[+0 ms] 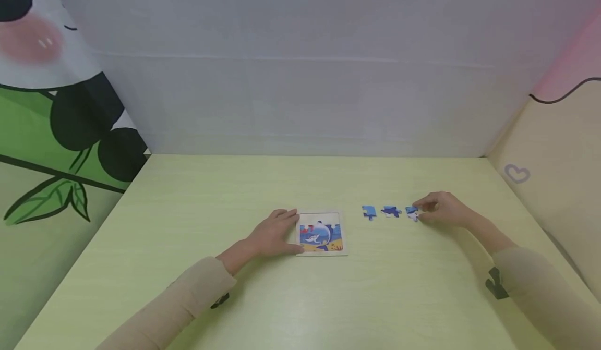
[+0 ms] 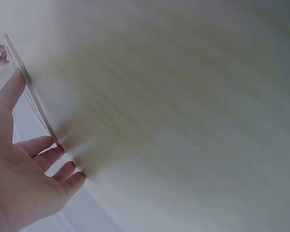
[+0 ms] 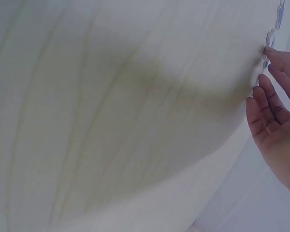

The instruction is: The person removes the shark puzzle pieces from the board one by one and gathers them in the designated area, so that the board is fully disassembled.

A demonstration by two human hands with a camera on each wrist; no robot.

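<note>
A small square puzzle board point(image 1: 321, 233) with a blue sea picture lies flat on the pale yellow-green table point(image 1: 300, 298). My left hand point(image 1: 288, 230) rests with straight fingers against the board's left edge. The left wrist view shows that hand point(image 2: 24, 145) spread along the thin board edge point(image 2: 31, 96). Three loose blue puzzle pieces sit in a row to the board's right: a left piece point(image 1: 369, 212), a middle piece point(image 1: 391, 212) and a right piece point(image 1: 412, 213). My right hand point(image 1: 419, 212) pinches the right piece on the table. In the right wrist view its fingers point(image 3: 268, 104) lie by the pieces point(image 3: 270, 37).
A grey wall point(image 1: 300, 79) closes the table's far edge. A panel printed with green leaves point(image 1: 51, 146) stands on the left and a beige panel with a heart point(image 1: 517, 173) on the right. Bare tabletop lies in front of and behind the board.
</note>
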